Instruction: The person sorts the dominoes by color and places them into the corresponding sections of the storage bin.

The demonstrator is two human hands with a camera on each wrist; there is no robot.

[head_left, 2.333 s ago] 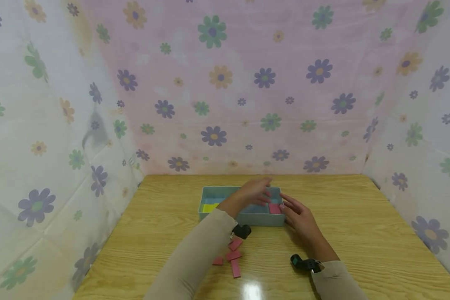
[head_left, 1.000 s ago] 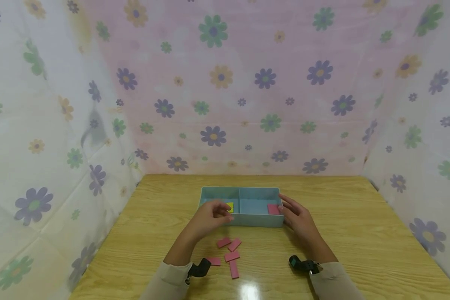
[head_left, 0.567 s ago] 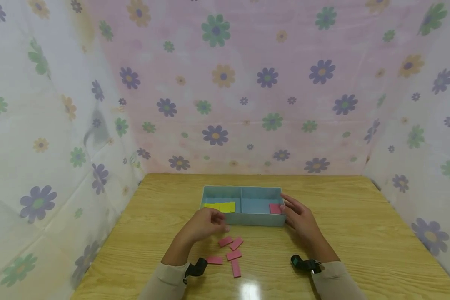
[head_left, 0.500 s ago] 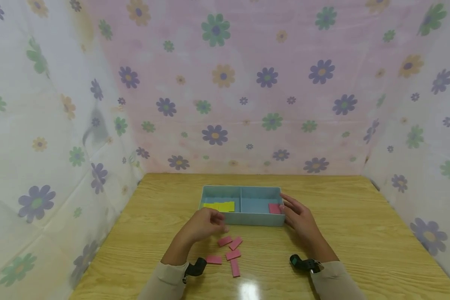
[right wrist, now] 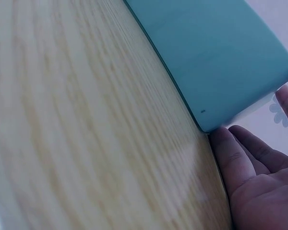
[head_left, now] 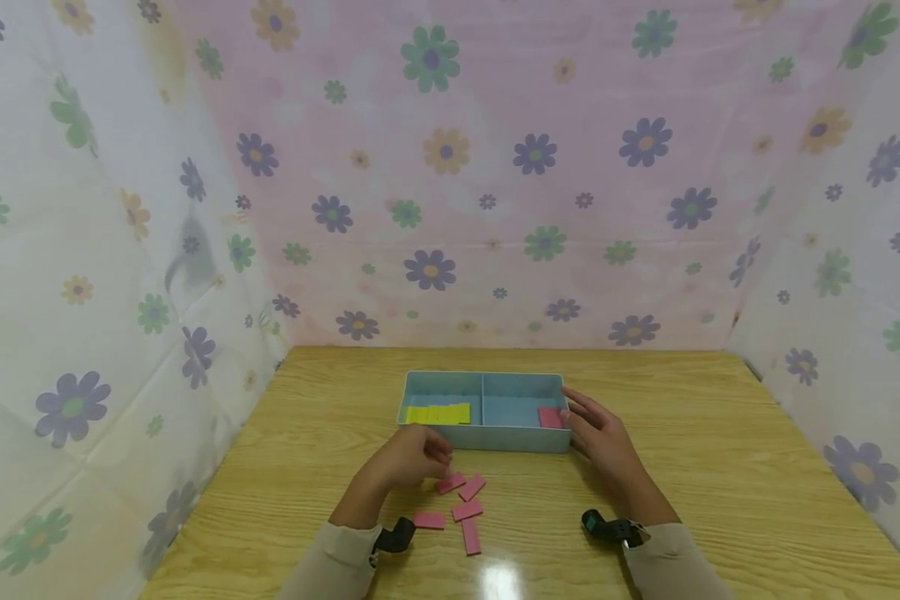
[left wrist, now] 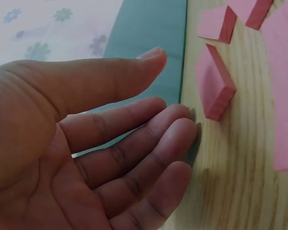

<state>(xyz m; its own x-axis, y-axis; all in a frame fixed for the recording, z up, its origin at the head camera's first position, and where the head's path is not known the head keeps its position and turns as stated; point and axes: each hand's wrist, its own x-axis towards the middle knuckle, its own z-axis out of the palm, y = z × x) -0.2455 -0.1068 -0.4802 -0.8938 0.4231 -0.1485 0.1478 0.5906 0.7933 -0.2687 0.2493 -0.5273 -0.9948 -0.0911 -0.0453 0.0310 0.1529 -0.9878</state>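
Observation:
My left hand (head_left: 408,458) hovers over the table in front of a blue two-compartment box (head_left: 525,439), fingers loosely bent. Its fingertips are near a small pink rectangular tile (head_left: 450,483), and the left wrist view shows a gap between thumb and fingers with nothing in it. Several other pink tiles (head_left: 467,510) lie loosely scattered close by. Yellow tiles (head_left: 438,414) lie along the front of the box's left compartment. A pink piece (head_left: 549,417) sits in the right compartment's front corner. My right hand (head_left: 603,437) holds the box's right end, thumb at the rim, fingers against the outer wall.
The box stands on a wood-grain table (head_left: 705,467), with a divider (head_left: 482,400) between its compartments. Flower-patterned cloth (head_left: 487,208) hangs behind the table and on both sides. Each wrist wears a black camera (head_left: 603,527).
My left hand has come out from over the box, passing the left compartment, and lowered toward the pink tiles. The right hand has stayed at the box's right end.

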